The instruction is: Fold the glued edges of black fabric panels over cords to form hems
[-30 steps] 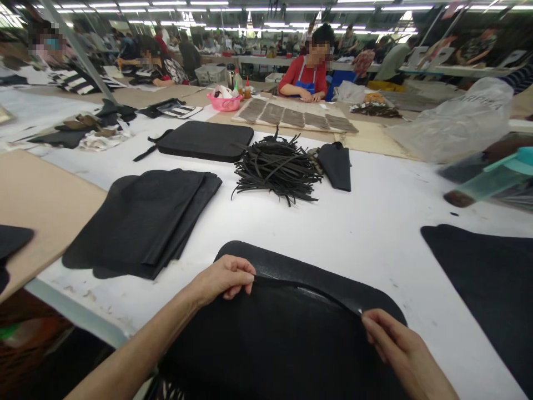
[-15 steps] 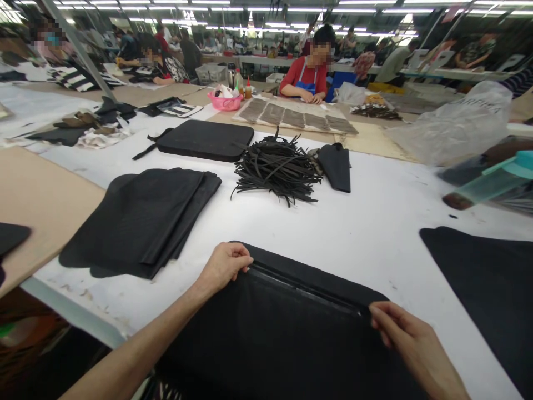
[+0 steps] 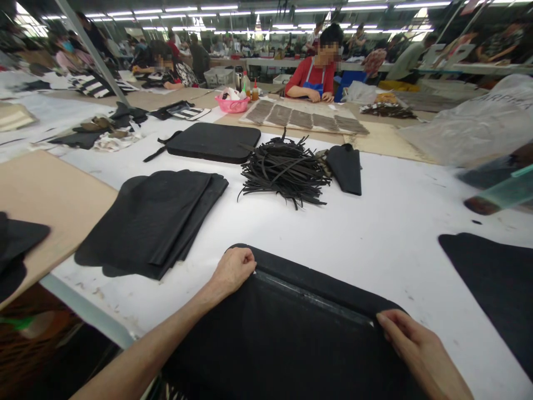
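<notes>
Head view – both hands (image 3: 233, 270) pinch rounded matte black panel (image 3: 291, 339) edge.

**Black on white across your table**

The panel (image 3: 291, 333) nearest you is plain black, with a thin pale line along its inner edge. Your table (image 3: 395, 222) is white, flecked with small dark specks. On it, the stack of sheets (image 3: 154, 222), the bundle of strips (image 3: 287, 172), the flat pad (image 3: 214, 141) and the piece at your right (image 3: 495, 278) are all black and unpatterned. To your left, a board (image 3: 45, 194) is tan. Farther off you have a pink bowl (image 3: 232, 103), grey-brown rectangles (image 3: 302, 118), a black-and-white striped cloth (image 3: 94, 86), and a person's red top (image 3: 300, 78) under a blue apron (image 3: 315, 88). The blurred bottle (image 3: 506, 191) is teal.
</notes>
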